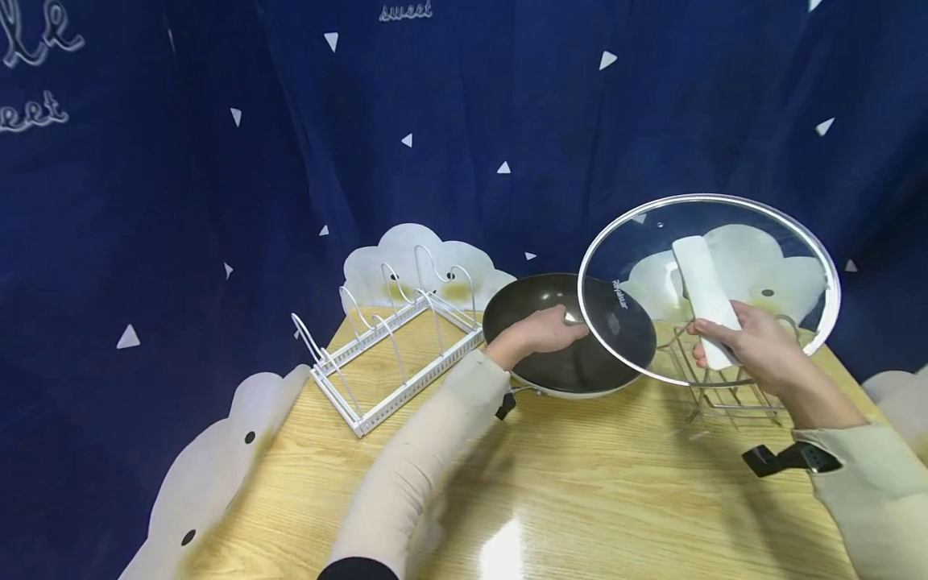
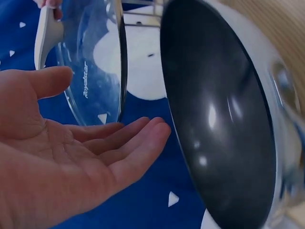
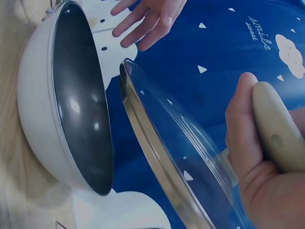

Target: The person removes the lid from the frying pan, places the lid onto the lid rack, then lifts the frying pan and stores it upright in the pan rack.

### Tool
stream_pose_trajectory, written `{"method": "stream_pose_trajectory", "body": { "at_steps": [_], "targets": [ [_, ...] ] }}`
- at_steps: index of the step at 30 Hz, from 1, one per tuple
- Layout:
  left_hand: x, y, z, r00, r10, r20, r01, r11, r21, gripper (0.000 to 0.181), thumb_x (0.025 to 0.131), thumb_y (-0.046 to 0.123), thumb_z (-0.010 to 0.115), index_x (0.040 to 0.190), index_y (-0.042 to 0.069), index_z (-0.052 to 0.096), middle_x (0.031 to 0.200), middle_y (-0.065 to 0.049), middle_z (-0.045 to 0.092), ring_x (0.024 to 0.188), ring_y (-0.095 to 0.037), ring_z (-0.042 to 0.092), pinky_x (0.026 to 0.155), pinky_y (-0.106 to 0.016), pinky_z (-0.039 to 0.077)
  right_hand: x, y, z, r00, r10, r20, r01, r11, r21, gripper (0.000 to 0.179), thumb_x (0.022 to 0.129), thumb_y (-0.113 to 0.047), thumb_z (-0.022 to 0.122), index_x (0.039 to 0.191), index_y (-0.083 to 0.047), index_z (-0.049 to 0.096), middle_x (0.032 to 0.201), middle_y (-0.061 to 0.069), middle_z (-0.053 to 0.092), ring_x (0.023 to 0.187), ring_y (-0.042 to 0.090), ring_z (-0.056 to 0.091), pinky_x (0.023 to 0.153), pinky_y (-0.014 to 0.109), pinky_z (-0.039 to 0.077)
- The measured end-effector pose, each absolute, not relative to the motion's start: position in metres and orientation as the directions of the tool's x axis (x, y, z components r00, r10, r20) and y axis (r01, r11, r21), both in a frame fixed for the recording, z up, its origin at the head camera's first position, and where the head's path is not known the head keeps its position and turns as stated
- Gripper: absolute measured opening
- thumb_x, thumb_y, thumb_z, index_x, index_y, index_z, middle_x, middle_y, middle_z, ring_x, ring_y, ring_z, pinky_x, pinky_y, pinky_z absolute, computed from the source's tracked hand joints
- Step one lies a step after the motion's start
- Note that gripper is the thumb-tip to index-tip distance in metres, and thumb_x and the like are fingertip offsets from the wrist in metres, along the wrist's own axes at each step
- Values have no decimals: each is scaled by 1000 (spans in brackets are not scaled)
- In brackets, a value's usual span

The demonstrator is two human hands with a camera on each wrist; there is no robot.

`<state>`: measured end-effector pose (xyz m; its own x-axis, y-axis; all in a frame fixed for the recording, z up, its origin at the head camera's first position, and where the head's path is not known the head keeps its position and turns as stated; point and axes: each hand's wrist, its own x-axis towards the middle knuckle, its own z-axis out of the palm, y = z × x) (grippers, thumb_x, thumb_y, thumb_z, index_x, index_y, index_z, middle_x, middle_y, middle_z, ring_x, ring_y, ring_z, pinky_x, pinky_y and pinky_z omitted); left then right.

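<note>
The pan (image 1: pixel 561 370) sits on the bench (image 1: pixel 580 483). The right hand (image 1: pixel 764 350) grasps the handle (image 1: pixel 699 286) of the lid (image 1: pixel 757 270), tilted above the pan's right side. The left hand (image 1: pixel 544 330), fingers released, hovers over the pan. White rack (image 1: pixel 420 383): left of the pan.

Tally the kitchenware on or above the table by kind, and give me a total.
Pan: 1
Glass lid: 1
Racks: 2 (white rack, metal wire rack)
Total: 4
</note>
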<state>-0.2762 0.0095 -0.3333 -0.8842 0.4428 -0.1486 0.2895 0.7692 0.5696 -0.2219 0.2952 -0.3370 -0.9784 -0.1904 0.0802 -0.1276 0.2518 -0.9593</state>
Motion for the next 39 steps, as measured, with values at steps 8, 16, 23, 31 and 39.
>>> {"method": "stream_pose_trajectory", "body": {
  "at_steps": [8,16,23,31,39],
  "targets": [
    [-270,38,-347,-897,434,-85,233,626,744,63,94,30,52,141,-8,32,146,-18,36,133,-24,35,105,-27,32,-211,313,-339,-984,-154,94,-129,239,-962,28,98,-15,52,110,6,39,74,4,64,58,16,64,49,29,52],
    [-257,60,-365,-921,389,7,255,590,766,64,91,36,58,138,-2,38,129,-12,55,118,-19,52,93,-24,43,-205,328,-335,-989,-121,87,-122,324,-938,28,98,-18,52,111,4,40,76,6,65,60,18,64,51,31,54],
    [-248,83,-383,-925,379,42,252,526,812,61,91,31,57,140,0,37,128,-8,55,115,-14,54,91,-20,43,-202,340,-335,-993,-68,97,-115,336,-935,28,98,-17,52,114,0,38,81,-4,64,61,19,64,52,32,54],
    [-240,110,-399,-922,384,44,227,445,866,60,88,23,65,139,6,39,129,1,54,114,-7,52,88,-17,44,-201,347,-338,-993,11,121,-102,463,-881,38,98,-24,51,121,3,37,82,-10,61,60,19,64,52,32,53],
    [-235,142,-422,-901,430,49,258,444,858,52,89,19,61,137,7,42,131,2,52,114,-5,52,86,-15,43,-199,355,-342,-990,49,130,-86,515,-853,64,99,-29,47,132,18,20,82,-17,57,62,17,65,53,29,53]
  ]
}}
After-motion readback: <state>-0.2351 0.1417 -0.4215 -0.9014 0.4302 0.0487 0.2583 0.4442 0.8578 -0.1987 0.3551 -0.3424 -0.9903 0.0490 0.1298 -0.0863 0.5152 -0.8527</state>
